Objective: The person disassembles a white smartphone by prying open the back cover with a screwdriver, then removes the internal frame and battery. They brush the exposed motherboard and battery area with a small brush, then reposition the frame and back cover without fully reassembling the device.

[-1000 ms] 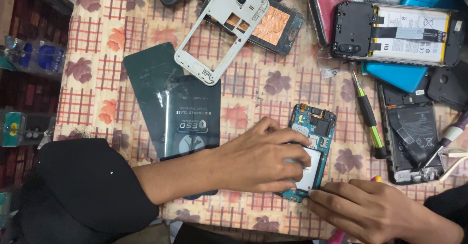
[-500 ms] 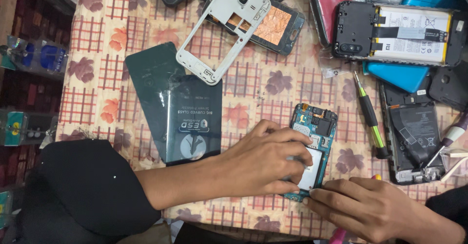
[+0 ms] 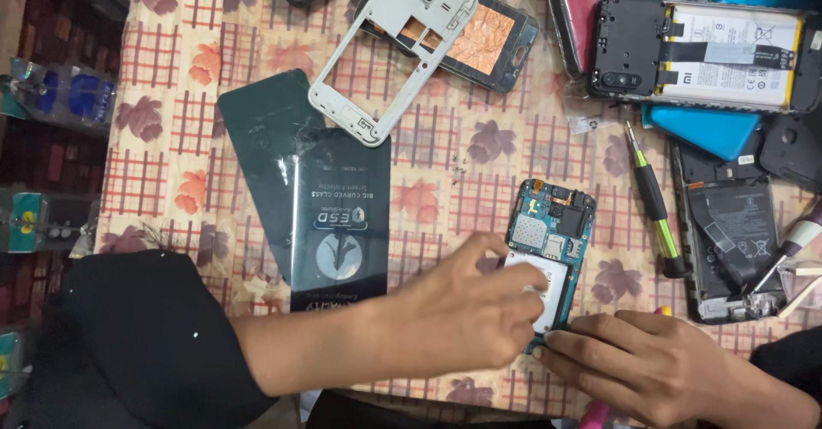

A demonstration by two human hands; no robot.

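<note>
At far left we see a black sleeve (image 3: 145,343) over the edge of the worktop (image 3: 171,78), which is covered by a cloth of red checks and flowers. Next lie a dark green back cover (image 3: 261,142) and, partly over it, a black screen-protector packet (image 3: 338,223); above these rests a white phone mid-frame (image 3: 390,56) laid across a dark phone body with a copper sheet (image 3: 488,39). At centre our left hand (image 3: 467,318) reaches across, its fingertips (image 3: 527,279) closed in a pinch grip on the near left edge of the opened phone (image 3: 552,249), a blue circuit board with a white battery bay that lies flat near the front edge of the worktop. Our right hand (image 3: 659,369) presses the phone's near end with curled fingers; we cannot tell whether it pinches anything. We judge the phone light, stiff and fragile: it is best held by its outer rim, away from exposed board and connectors. Further right lie a green-handled screwdriver (image 3: 651,198), a second opened black phone (image 3: 732,249), a blue cover (image 3: 706,129), and at top right a phone with a white battery (image 3: 702,52).
</note>
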